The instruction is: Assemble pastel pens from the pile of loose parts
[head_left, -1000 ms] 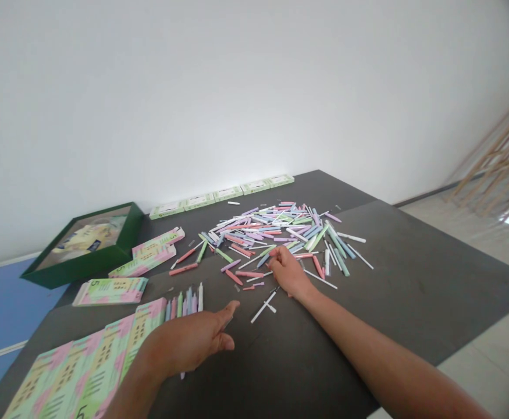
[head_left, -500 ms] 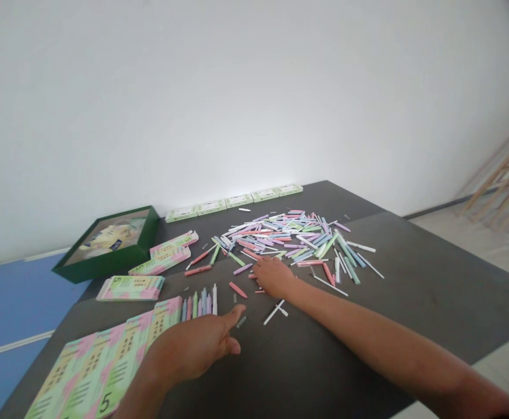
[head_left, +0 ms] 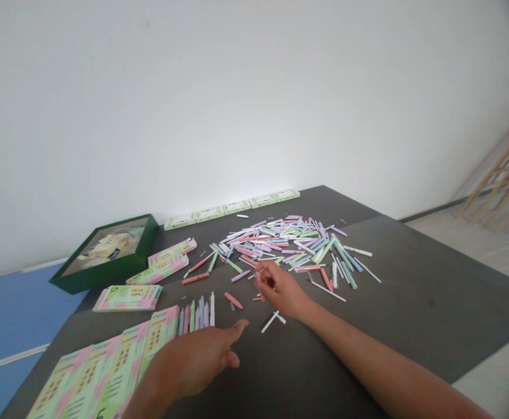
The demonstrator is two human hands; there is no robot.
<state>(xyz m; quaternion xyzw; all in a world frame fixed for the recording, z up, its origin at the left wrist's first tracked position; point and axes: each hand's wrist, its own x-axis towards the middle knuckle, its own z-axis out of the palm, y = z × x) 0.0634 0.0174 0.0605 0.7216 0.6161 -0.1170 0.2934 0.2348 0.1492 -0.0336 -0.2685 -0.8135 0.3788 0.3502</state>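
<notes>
A dark green open box (head_left: 101, 283) with what may be crumpled packaging inside sits at the left of the dark table (head_left: 411, 297), above a blue panel (head_left: 14, 331), while a pale wooden frame (head_left: 502, 174) stands at far right.

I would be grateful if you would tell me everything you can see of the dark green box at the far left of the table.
The dark green square cardboard box sits open, with no lid in view, near the left edge of the dark tabletop. It has low straight walls and a pale interior. Crumpled pale yellow wrapping with a small blue patch lies inside. The exact material of the wrapping is hard to tell.
</notes>
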